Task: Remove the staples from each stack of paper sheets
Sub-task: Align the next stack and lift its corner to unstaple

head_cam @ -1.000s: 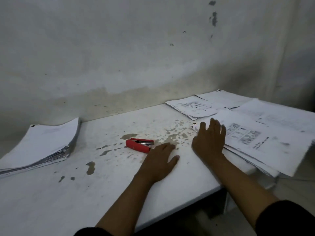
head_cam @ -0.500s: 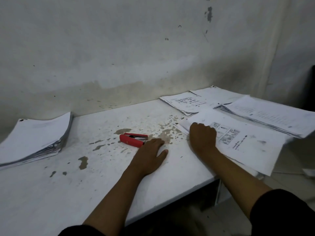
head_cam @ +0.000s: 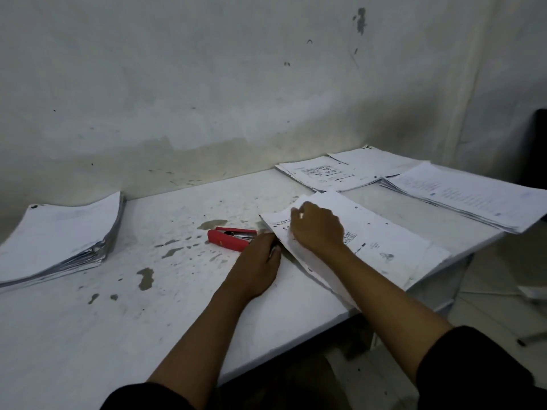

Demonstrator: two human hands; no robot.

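Curled over the near-left corner of a printed white paper stack (head_cam: 370, 241), the right hand (head_cam: 318, 229) holds the top sheets, its fingers bent round the lifted corner so that the paper bows up beneath the palm. This stack lies on the right part of the worn white table (head_cam: 148, 306), slanting toward the near edge, with its far end overhanging slightly.

Just to the left, the left hand (head_cam: 256, 266) rests palm-down on the table, its fingertips touching the same stack's left edge right below the right hand; the fingers look bent at the tips, but whether they pinch the paper or anything else cannot be told. A red staple remover with metal jaws (head_cam: 231, 235) lies flat on the table, just beyond the left hand's fingers and beside the held corner, in neither hand.

Farther back on the right lie two more printed stacks: one by the wall (head_cam: 331, 173) and one along the right edge (head_cam: 461, 196). Well apart, at the table's far left, sits a thick curved pile of white sheets (head_cam: 59, 238). Both forearms are bare, with dark sleeves (head_cam: 479, 368) near the bottom of the view. Behind stands a stained whitish wall (head_cam: 207, 84).
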